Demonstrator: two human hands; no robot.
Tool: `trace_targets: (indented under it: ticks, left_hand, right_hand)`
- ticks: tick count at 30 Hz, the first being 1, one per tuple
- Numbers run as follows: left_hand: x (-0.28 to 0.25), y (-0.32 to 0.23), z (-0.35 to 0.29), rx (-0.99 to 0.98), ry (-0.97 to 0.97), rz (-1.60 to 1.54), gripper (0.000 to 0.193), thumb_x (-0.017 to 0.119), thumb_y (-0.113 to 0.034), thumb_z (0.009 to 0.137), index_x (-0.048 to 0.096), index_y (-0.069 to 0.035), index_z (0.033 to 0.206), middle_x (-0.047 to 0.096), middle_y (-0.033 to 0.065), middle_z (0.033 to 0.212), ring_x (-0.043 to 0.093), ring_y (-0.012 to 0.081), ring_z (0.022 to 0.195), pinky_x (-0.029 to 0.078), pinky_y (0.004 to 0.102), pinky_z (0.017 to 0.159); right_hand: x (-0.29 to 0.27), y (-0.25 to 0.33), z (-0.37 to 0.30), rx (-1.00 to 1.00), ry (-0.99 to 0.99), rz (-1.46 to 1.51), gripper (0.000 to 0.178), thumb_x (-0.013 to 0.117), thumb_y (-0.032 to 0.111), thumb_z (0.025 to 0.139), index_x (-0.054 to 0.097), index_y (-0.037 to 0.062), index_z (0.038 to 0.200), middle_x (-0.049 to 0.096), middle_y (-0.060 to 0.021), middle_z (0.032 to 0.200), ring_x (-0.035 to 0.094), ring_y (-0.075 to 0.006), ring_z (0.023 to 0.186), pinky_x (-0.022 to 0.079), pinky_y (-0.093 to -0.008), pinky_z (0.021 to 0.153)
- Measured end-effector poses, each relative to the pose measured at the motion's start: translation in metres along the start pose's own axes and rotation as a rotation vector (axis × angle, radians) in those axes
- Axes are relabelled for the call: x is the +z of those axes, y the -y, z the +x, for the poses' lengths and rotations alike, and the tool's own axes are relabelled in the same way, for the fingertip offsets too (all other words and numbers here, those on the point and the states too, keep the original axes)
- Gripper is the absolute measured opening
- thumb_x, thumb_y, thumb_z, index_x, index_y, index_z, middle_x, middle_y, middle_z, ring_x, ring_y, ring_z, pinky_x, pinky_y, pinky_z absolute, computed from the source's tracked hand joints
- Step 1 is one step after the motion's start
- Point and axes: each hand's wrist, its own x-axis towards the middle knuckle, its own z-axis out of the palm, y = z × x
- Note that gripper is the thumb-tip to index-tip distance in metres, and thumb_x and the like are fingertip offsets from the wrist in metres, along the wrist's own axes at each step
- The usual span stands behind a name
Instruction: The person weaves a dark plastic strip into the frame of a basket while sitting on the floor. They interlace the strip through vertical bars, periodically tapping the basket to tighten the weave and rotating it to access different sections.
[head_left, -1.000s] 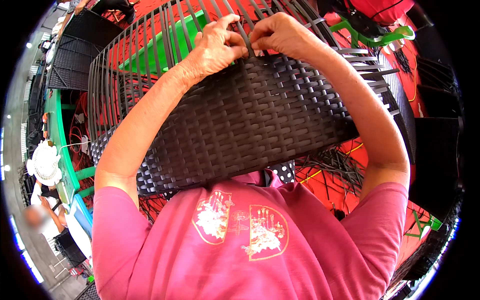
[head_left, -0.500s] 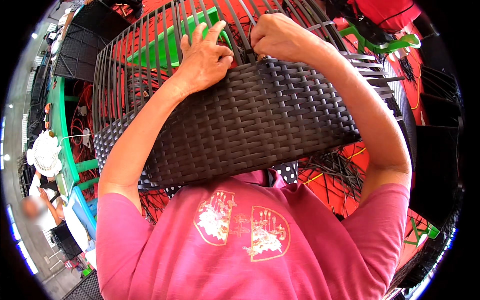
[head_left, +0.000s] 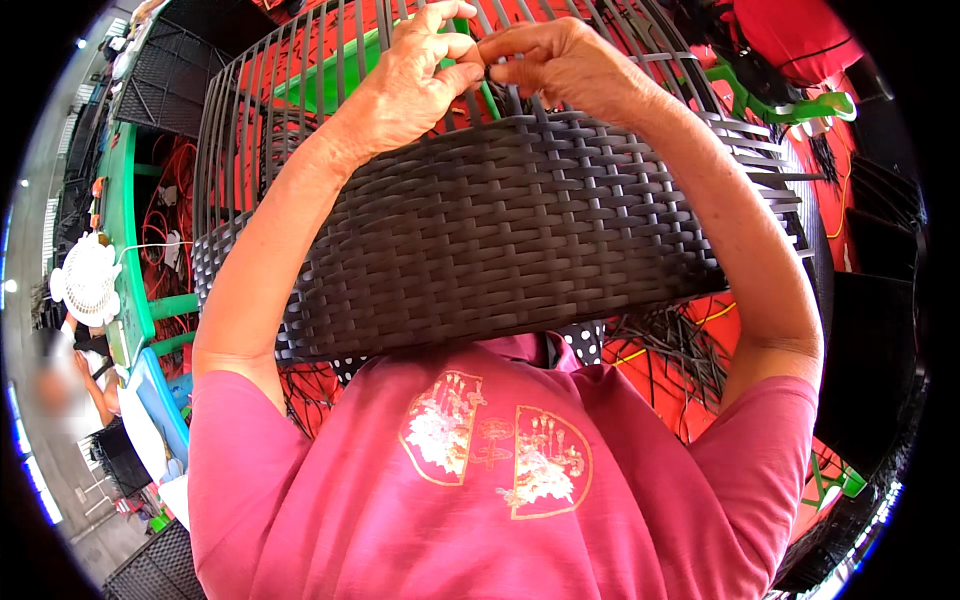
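Note:
A dark brown woven wicker panel (head_left: 500, 230) lies across my lap, tightly woven in its near part. From its far edge, long flat unwoven strips (head_left: 295, 130) run away from me. Above that edge my hands meet, fingertip to fingertip. My left hand (head_left: 410, 85) pinches with thumb and forefinger, its other fingers bent loosely. My right hand (head_left: 575, 75) closes thumb and forefinger at the same spot. Between the fingertips shows a small bit of dark strip, mostly hidden by the fingers.
Beyond the strips lies a green plastic tray (head_left: 325, 85) on red flooring. A white fan (head_left: 88, 280) and a green table frame (head_left: 130, 230) stand at left, near another person. A green stool (head_left: 790, 105) is at far right. Loose dark strips (head_left: 680, 345) litter the floor.
My left hand has gone from lying spread on the strips to pinching beside my right hand. The right fist has opened out into a pinch toward the left.

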Motion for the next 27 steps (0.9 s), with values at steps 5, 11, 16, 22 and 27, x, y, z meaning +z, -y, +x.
trace_targets:
  ticks: [5, 11, 16, 22, 27]
  left_hand:
    - [0.005, 0.016, -0.028, -0.319, 0.005, 0.008, 0.008, 0.060, -0.012, 0.085, 0.059, -0.004, 0.084, 0.044, 0.0078, 0.130, 0.042, 0.0266, 0.119, 0.035, 0.0363, 0.099]
    - [0.012, 0.018, -0.051, -0.381, 0.280, 0.378, 0.019, 0.058, -0.018, 0.084, 0.068, -0.011, 0.098, 0.025, 0.0060, 0.147, 0.020, 0.0357, 0.134, 0.014, 0.0528, 0.107]
    - [0.010, 0.019, -0.047, -0.408, 0.279, 0.153, 0.014, 0.061, -0.017, 0.082, 0.066, -0.008, 0.092, 0.029, 0.0038, 0.145, 0.024, 0.0297, 0.133, 0.019, 0.0458, 0.108]
    - [-0.026, 0.008, -0.034, -0.353, 0.049, -0.222, 0.008, 0.065, -0.011, 0.080, 0.065, -0.005, 0.087, 0.044, 0.0115, 0.129, 0.043, 0.0274, 0.119, 0.039, 0.0390, 0.096]
    - [-0.032, 0.024, -0.062, -0.369, -0.114, 0.011, 0.006, 0.058, -0.007, 0.086, 0.060, -0.003, 0.090, 0.046, 0.0064, 0.129, 0.041, 0.0208, 0.123, 0.034, 0.0349, 0.100]
  right_hand:
    - [0.007, -0.001, 0.007, 0.081, -0.007, 0.007, 0.018, 0.068, 0.021, 0.081, 0.069, 0.0050, 0.090, 0.058, 0.0018, 0.066, 0.052, -0.0043, 0.062, 0.044, -0.0213, 0.057]
    - [0.028, 0.002, 0.023, -0.024, 0.080, -0.412, 0.011, 0.064, 0.008, 0.070, 0.066, 0.0007, 0.078, 0.061, -0.0071, 0.065, 0.055, -0.0138, 0.060, 0.045, -0.0283, 0.059]
    - [0.038, 0.001, 0.032, 0.073, 0.114, -0.343, 0.009, 0.065, 0.009, 0.070, 0.068, 0.0029, 0.077, 0.062, -0.0084, 0.067, 0.056, -0.0149, 0.063, 0.045, -0.0305, 0.061]
    - [0.041, 0.006, 0.021, -0.025, -0.006, 0.082, 0.020, 0.067, 0.020, 0.082, 0.068, 0.0061, 0.096, 0.062, -0.0003, 0.068, 0.052, -0.0060, 0.060, 0.042, -0.0236, 0.053]
    - [0.047, 0.020, 0.029, 0.003, 0.040, -0.033, 0.016, 0.068, 0.019, 0.081, 0.070, 0.0052, 0.089, 0.062, -0.0013, 0.066, 0.052, -0.0067, 0.057, 0.043, -0.0240, 0.053]
